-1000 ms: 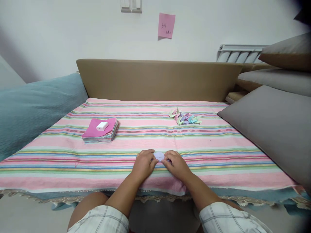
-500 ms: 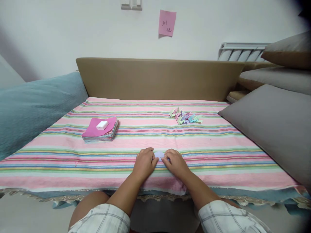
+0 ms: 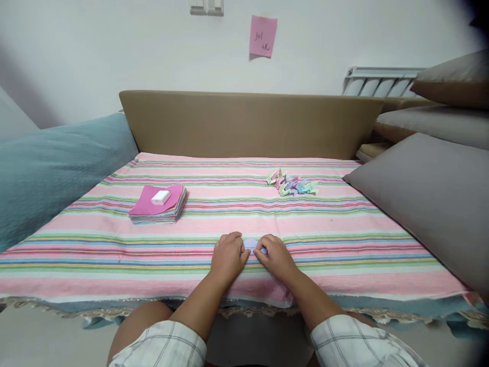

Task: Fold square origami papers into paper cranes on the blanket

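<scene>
A small piece of lavender paper (image 3: 250,243) lies low over the striped cloth, between my two hands. On its left side my left hand (image 3: 229,255) is closed, thumb and fingers pinching the paper's edge. My right hand (image 3: 275,256) grips the other side with thumb and bent forefinger. Fingers cover both ends of the paper, so its full folded shape is hidden.
A stack of coloured paper (image 3: 155,219) with a white block (image 3: 161,197) on top sits to the left. Several folded paper pieces (image 3: 292,184) lie in a cluster behind, to the right. Grey cushions (image 3: 424,199) border the striped cloth (image 3: 214,219) on the right.
My hands stay on the paper with small finger shifts; my right thumb and forefinger have moved slightly inward along it. The view has tilted down a little.
</scene>
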A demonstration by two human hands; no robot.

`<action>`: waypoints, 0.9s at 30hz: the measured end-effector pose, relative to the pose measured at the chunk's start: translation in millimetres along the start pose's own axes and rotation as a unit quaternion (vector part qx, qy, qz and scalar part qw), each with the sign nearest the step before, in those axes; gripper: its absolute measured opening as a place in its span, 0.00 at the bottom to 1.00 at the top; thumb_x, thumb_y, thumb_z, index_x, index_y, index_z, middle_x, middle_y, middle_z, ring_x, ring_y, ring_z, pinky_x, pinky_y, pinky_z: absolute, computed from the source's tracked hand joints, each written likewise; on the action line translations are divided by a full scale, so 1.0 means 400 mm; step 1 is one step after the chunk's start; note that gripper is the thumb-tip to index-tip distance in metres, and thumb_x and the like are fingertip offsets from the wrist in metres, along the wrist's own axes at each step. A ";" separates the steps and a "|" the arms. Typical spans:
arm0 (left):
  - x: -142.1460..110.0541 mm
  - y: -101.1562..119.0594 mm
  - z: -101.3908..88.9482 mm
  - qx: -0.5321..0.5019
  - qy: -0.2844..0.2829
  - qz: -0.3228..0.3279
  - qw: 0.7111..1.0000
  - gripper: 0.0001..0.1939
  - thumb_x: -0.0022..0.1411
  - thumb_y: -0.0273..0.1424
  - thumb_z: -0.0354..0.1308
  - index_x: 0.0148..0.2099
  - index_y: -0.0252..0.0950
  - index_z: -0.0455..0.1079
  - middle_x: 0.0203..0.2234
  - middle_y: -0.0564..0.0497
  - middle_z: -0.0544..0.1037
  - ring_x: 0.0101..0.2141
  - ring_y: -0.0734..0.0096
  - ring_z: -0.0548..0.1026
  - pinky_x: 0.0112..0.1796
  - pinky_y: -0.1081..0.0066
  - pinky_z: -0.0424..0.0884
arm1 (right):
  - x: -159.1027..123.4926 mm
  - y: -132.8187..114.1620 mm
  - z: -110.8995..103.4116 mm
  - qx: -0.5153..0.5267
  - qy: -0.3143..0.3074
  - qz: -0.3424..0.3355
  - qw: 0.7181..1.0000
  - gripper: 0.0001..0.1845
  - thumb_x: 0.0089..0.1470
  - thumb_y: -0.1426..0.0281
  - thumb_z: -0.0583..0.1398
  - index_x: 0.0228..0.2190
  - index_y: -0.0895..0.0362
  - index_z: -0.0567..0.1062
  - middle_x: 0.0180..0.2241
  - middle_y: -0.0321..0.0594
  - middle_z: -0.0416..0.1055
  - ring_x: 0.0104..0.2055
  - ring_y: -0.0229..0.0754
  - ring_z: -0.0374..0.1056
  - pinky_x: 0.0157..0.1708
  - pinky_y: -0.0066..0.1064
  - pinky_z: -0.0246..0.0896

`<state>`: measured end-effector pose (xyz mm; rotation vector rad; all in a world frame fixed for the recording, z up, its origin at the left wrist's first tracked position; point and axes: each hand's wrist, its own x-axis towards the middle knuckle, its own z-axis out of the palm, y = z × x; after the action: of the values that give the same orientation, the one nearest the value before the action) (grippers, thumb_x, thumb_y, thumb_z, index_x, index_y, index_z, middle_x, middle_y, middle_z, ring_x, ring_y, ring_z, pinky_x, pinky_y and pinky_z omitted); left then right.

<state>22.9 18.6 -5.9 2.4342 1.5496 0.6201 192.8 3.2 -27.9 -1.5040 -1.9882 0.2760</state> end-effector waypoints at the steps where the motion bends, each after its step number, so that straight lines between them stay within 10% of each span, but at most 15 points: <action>1: 0.000 0.001 0.000 0.003 -0.001 -0.001 1.000 0.06 0.55 0.32 0.59 0.28 0.38 0.67 0.47 0.50 0.72 0.45 0.58 0.67 0.45 0.59 0.63 | -0.001 0.001 -0.004 0.009 -0.001 -0.003 1.000 0.03 0.51 0.70 0.58 0.27 0.55 0.70 0.31 0.38 0.68 0.35 0.41 0.63 0.38 0.32 0.57; 13: -0.003 0.001 0.002 0.012 -0.004 0.000 1.000 0.06 0.56 0.33 0.58 0.28 0.38 0.67 0.48 0.50 0.71 0.46 0.58 0.67 0.46 0.58 0.63 | -0.047 0.012 -0.022 -0.057 -0.031 -0.111 0.992 0.23 0.54 0.80 0.53 0.45 0.44 0.74 0.47 0.40 0.68 0.46 0.44 0.61 0.46 0.37 0.57; 27: -0.002 0.004 0.002 0.025 -0.010 -0.007 1.000 0.06 0.56 0.33 0.58 0.29 0.37 0.67 0.49 0.51 0.71 0.46 0.58 0.66 0.45 0.60 0.62 | -0.048 0.023 -0.015 -0.101 -0.028 -0.137 0.985 0.20 0.55 0.77 0.55 0.44 0.44 0.75 0.47 0.39 0.70 0.45 0.44 0.63 0.46 0.37 0.59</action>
<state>24.4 17.3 -6.2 2.4557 1.5922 0.5588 206.5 -12.6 -34.5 -1.3303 -2.2935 0.0004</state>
